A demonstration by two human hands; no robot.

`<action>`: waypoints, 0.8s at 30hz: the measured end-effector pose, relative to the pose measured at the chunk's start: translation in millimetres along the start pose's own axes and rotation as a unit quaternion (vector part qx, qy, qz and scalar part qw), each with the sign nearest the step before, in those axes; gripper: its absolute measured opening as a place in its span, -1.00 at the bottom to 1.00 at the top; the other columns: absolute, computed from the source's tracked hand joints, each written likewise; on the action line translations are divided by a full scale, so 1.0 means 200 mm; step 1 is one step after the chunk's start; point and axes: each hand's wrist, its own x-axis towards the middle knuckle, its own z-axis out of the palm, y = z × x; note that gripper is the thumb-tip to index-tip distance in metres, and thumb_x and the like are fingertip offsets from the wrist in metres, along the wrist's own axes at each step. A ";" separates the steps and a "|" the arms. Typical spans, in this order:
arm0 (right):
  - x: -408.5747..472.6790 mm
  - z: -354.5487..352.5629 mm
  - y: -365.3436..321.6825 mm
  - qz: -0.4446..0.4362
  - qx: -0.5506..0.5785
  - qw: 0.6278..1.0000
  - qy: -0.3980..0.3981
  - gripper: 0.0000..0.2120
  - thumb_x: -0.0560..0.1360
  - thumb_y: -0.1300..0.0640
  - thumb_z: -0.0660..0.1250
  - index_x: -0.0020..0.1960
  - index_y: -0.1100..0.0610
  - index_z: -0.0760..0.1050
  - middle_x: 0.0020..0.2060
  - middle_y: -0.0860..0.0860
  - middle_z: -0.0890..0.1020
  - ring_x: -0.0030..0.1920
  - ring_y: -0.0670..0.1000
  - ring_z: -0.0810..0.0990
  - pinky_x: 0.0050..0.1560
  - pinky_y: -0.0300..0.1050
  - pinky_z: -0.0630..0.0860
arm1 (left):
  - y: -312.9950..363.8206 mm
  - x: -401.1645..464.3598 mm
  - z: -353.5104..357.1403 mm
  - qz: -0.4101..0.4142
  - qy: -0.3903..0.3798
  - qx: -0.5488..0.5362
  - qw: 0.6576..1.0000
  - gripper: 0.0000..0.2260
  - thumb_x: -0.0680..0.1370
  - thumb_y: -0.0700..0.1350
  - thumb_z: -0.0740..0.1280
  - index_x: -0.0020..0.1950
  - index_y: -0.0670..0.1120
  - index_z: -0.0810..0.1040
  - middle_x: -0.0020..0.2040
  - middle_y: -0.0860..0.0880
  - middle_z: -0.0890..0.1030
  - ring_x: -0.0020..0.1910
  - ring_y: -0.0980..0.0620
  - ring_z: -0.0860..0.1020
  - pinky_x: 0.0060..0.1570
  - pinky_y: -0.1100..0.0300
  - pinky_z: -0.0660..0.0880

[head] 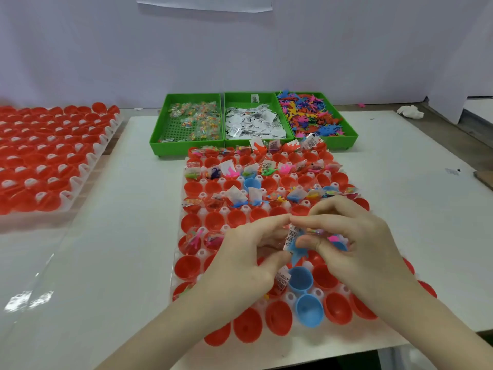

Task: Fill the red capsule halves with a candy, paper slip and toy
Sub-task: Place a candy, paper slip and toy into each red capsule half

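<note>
I see both hands over the tray (202,252) of red capsule halves (189,266): my right hand (354,245) and left hand (249,252) together pinch a paper slip (292,234) and a blue toy (300,251). Behind the tray sit three green bins: candy (198,121), slips (253,124), toys (312,114).

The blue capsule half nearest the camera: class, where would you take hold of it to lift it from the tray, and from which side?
Probably pinch the rim of the blue capsule half from above: it sits open side up in the white tray, red halves crowd its sides, and only its rim stands clear.
</note>
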 end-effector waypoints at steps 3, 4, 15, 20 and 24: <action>-0.01 0.00 0.00 0.029 0.034 0.999 -0.016 -0.72 0.28 0.34 0.50 -0.15 0.01 0.61 -0.26 -0.23 0.58 -0.13 -0.25 0.56 -0.15 -0.53 0.43 | -0.01 -0.01 0.02 0.004 -0.015 -0.005 1.000 -0.40 0.48 -0.36 0.33 0.37 0.11 0.24 0.01 0.21 0.59 0.01 0.32 0.55 -0.01 0.48 0.44; -0.01 0.00 0.00 0.041 0.051 0.997 -0.025 -0.69 0.29 0.35 0.49 -0.18 -0.05 0.57 -0.30 -0.27 0.57 -0.17 -0.29 0.57 -0.19 -0.55 0.42 | -0.01 -0.01 0.02 0.005 -0.021 -0.011 1.000 -0.37 0.48 -0.35 0.34 0.34 0.17 0.19 -0.03 0.23 0.62 -0.01 0.32 0.56 -0.02 0.49 0.44; -0.09 -0.02 0.02 0.081 0.060 0.992 -0.071 -0.59 0.29 0.29 0.51 -0.23 -0.22 0.49 -0.33 -0.16 0.63 -0.23 -0.19 0.59 -0.22 -0.34 0.51 | -0.01 -0.06 -0.02 0.064 0.005 0.153 0.986 -0.70 0.54 -0.15 0.30 0.21 0.16 0.47 0.14 0.27 0.50 0.19 0.37 0.39 0.15 0.50 0.31; -0.10 -0.03 0.01 0.051 -0.004 0.990 -0.135 -0.80 0.33 0.26 0.50 -0.09 0.06 0.64 -0.31 -0.24 0.57 -0.16 -0.22 0.54 -0.13 -0.48 0.41 | -0.03 -0.09 -0.03 0.113 0.020 0.306 0.945 -0.78 0.44 0.02 0.31 0.03 0.03 0.62 -0.07 0.18 0.57 -0.03 0.23 0.45 0.00 0.30 0.38; -0.07 -0.03 -0.01 0.032 -0.060 0.978 -0.197 -0.93 0.41 0.19 0.43 -0.13 0.06 0.62 -0.26 -0.17 0.60 -0.19 -0.18 0.51 -0.11 -0.39 0.42 | -0.03 -0.09 -0.05 0.114 0.064 0.273 0.953 -0.83 0.44 0.04 0.30 -0.07 0.03 0.65 -0.14 0.19 0.59 -0.08 0.23 0.46 -0.07 0.21 0.43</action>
